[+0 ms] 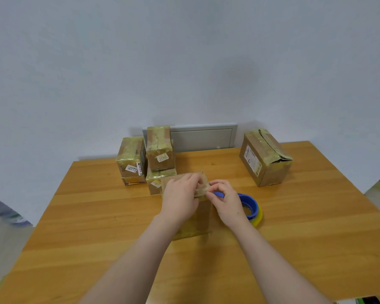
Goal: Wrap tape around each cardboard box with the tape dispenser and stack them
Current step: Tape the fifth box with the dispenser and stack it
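A small cardboard box [195, 218] stands on the wooden table [97, 216] in front of me. My left hand [180, 198] lies over its top, fingers curled at the upper right edge. My right hand [226, 202] pinches a strip of tape at that same edge, beside the box. Just behind my right hand lies the blue tape dispenser [249, 205] with a yellowish roll, partly hidden by the hand. Behind the box are two stacks of taped boxes [160, 150], the left stack [132, 159] lower.
A larger taped box [266, 156] with a crumpled top sits at the back right of the table. A grey panel [202, 139] is on the wall behind the stacks. Bags or fabric show at both side edges.
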